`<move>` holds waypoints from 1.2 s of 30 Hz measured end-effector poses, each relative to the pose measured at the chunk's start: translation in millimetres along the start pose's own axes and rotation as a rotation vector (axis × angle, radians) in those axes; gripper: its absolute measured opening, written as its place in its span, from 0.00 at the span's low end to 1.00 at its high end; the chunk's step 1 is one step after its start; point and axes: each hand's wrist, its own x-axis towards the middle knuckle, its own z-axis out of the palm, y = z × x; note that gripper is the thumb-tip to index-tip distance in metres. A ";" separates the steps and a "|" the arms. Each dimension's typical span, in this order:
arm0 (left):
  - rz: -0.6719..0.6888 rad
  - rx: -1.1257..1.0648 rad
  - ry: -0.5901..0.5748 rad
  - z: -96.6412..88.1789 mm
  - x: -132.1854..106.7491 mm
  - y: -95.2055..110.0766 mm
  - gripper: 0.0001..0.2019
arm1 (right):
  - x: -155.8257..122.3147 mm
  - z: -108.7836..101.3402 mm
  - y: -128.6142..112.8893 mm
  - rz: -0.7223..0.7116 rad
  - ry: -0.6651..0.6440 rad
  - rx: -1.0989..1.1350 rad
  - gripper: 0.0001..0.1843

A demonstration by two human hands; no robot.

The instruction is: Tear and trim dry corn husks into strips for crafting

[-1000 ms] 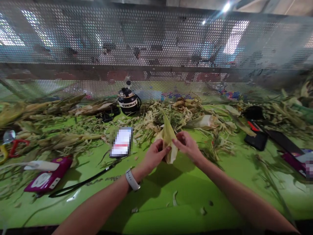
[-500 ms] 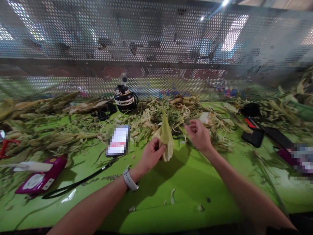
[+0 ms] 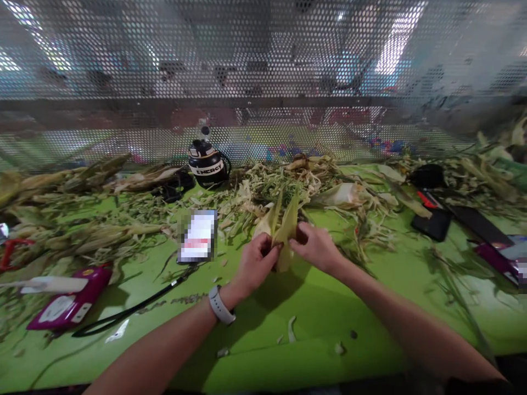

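My left hand (image 3: 257, 260), with a pale watch strap (image 3: 221, 305) on the wrist, pinches the lower part of pale green corn husks (image 3: 288, 225) between thumb and fingers. Two pointed husk tips stand up and spread slightly apart. On the other side my right hand (image 3: 317, 247) is closed at the husk's right edge, thumb and fingers bent around it. The fingertips of that hand are partly hidden. Behind both hands lies a heap of shredded husk and stalk bits (image 3: 272, 189).
A phone (image 3: 197, 236) lies left of my hands, near a purple device (image 3: 69, 302) with a black strap (image 3: 132, 310). A black bottle (image 3: 208, 164) stands at the back before a perforated metal panel (image 3: 263, 77). Dark flat items (image 3: 432, 222) lie right on the green table (image 3: 313, 340).
My right hand has moved left and down from the heap to the husk and closed on it. A second husk tip now stands beside the first. The left hand keeps its hold.
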 end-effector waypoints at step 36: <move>-0.004 -0.085 -0.037 -7.6 8.2 3.8 0.13 | 1.3 4.3 3.8 0.030 -0.175 0.165 0.10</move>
